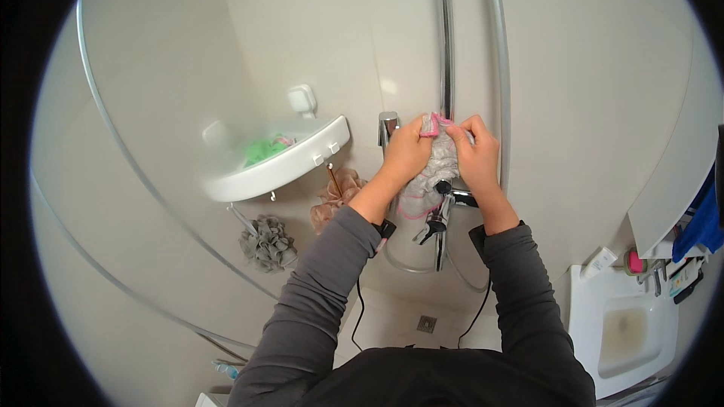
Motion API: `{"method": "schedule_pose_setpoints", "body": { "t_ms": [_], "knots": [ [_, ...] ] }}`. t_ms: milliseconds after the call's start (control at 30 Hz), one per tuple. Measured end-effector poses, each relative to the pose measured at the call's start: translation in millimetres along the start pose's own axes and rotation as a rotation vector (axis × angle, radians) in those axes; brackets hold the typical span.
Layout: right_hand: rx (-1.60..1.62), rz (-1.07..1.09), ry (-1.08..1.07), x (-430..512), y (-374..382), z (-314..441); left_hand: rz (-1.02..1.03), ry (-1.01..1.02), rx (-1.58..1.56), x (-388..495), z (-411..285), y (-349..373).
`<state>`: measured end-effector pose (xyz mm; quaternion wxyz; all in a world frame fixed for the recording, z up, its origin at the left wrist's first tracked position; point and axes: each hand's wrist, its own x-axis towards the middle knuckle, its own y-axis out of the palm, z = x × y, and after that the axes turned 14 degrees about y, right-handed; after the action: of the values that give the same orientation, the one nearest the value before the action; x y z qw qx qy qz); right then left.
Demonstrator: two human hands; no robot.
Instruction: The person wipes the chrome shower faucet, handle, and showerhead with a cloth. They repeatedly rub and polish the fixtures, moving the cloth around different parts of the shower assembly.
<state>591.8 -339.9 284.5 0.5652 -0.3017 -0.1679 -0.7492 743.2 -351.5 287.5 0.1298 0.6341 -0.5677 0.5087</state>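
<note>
A grey cloth with pink edging (443,161) is bunched between my two hands, in front of the chrome shower riser pipe (447,56). My left hand (406,150) grips its upper left part, where a pink-edged corner sticks out. On the other side, my right hand (478,150) pinches the upper right part between thumb and fingers. The lower end of the cloth hangs beside the chrome shower mixer tap (438,220). Part of the cloth is hidden by my hands.
Left of my hands, a white corner shelf (277,172) holds a green mesh sponge (264,150). A grey bath puff (268,244) and a beige bath puff (328,209) hang below it. A washbasin (585,322) with cloudy water stands at right. A floor drain (426,324) lies below.
</note>
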Motion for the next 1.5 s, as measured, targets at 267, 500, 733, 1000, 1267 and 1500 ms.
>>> {"method": "schedule_pose_setpoints", "body": {
  "t_ms": [267, 500, 733, 1000, 1267, 1500],
  "knots": [
    [0.039, 0.276, 0.294, -17, -14, -25, 0.414, -0.255, -0.12, -13, 1, -18],
    [-0.038, 0.472, 0.276, -60, -49, 2, 0.528, -0.19, -0.139, -58, -38, -42],
    [0.084, 0.247, 0.273, -57, -42, 11, 0.311, -0.136, -0.128, -44, -30, -41],
    [0.037, 0.146, 0.35, -43, -5, -42, 0.165, -0.355, -0.096, -44, -12, 5],
    [0.119, 0.105, 0.49, -77, -8, -45, 0.072, -0.132, -0.202, -37, -9, 16],
    [0.083, 0.0, 0.311, -44, 3, -35, 0.093, -0.354, -0.257, -86, 16, 19]
  ]
}}
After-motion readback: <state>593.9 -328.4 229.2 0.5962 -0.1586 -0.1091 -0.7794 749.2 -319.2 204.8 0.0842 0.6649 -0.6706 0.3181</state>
